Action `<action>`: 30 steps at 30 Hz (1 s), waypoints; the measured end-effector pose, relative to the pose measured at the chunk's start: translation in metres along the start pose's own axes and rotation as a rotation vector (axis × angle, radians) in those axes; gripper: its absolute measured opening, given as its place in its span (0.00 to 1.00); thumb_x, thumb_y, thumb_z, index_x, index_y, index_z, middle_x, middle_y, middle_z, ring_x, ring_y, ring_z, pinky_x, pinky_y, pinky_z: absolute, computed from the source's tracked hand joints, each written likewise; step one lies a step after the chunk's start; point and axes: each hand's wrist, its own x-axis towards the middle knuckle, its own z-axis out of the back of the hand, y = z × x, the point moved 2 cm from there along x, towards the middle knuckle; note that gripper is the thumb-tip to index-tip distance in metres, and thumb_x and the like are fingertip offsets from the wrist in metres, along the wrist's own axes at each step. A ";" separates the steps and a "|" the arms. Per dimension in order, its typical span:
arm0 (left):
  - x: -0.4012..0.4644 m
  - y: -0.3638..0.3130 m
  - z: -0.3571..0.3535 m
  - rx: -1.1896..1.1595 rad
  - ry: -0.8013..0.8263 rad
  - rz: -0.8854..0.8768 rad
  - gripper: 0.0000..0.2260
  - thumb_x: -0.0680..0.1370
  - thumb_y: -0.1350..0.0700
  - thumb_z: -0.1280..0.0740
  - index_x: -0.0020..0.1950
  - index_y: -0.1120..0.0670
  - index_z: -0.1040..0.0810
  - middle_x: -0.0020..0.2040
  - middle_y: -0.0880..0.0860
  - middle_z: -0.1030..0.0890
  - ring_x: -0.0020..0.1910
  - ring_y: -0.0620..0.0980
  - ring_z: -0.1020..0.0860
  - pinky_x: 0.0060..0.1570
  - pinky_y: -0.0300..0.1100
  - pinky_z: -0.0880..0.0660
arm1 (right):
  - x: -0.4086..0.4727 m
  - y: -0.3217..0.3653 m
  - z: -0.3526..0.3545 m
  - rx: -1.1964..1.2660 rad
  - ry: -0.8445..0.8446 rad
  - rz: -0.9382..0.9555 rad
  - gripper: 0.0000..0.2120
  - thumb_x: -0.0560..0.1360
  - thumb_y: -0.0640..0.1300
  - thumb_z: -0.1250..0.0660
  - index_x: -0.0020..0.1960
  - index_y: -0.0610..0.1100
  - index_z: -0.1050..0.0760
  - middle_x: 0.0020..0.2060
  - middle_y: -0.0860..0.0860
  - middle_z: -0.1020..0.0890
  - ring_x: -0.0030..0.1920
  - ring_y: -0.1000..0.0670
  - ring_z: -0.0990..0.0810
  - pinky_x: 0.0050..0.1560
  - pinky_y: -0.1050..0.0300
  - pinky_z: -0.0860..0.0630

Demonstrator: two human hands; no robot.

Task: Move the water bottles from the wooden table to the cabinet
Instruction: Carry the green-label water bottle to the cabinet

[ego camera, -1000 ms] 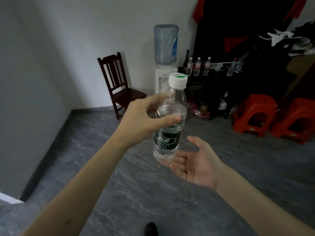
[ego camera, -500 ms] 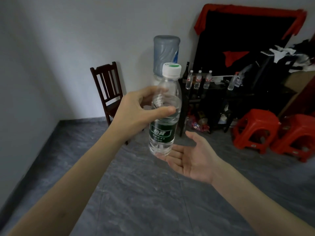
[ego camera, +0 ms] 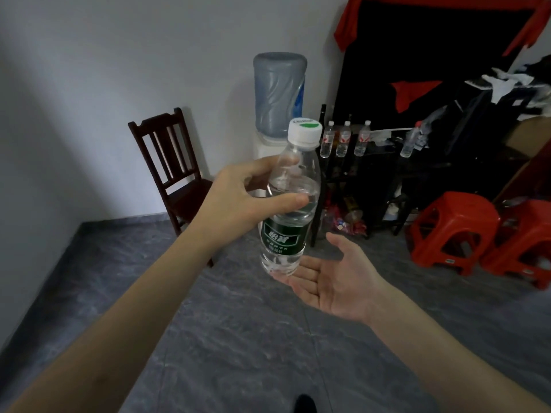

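My left hand (ego camera: pixel 238 201) grips a clear water bottle (ego camera: pixel 290 216) with a white cap and green label, holding it upright in front of me at its upper half. My right hand (ego camera: pixel 331 278) lies palm up with straight fingers just under the bottle's base. Ahead stands a dark cabinet (ego camera: pixel 378 171) with three red-labelled water bottles (ego camera: pixel 344 143) in a row on its top and one more bottle (ego camera: pixel 408 144) further right.
A water dispenser (ego camera: pixel 278 96) stands against the wall, a dark wooden chair (ego camera: pixel 173 168) to its left. Two red plastic stools (ego camera: pixel 453 231) sit on the grey floor at the right. Clothes and a cardboard box pile up at the far right.
The view has drawn nearer to the cabinet and dispenser. My left hand keeps the bottle upright, with my right palm still under it.
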 end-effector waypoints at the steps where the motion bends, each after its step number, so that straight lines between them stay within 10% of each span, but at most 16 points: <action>1: 0.016 0.005 -0.005 -0.008 0.007 0.000 0.27 0.66 0.47 0.23 0.64 0.47 0.20 0.53 0.43 0.13 0.56 0.42 0.16 0.62 0.46 0.22 | 0.007 0.015 0.006 0.001 -0.001 0.004 0.40 0.77 0.67 0.48 0.69 0.33 0.28 0.64 0.37 0.21 0.67 0.42 0.23 0.49 0.57 0.22; 30: 0.428 0.146 -0.043 0.051 0.086 -0.015 0.27 0.66 0.47 0.21 0.64 0.45 0.20 0.54 0.42 0.14 0.56 0.41 0.16 0.63 0.46 0.22 | 0.234 0.372 0.084 0.028 -0.059 0.018 0.40 0.77 0.67 0.48 0.70 0.34 0.28 0.63 0.37 0.19 0.55 0.41 0.15 0.43 0.56 0.19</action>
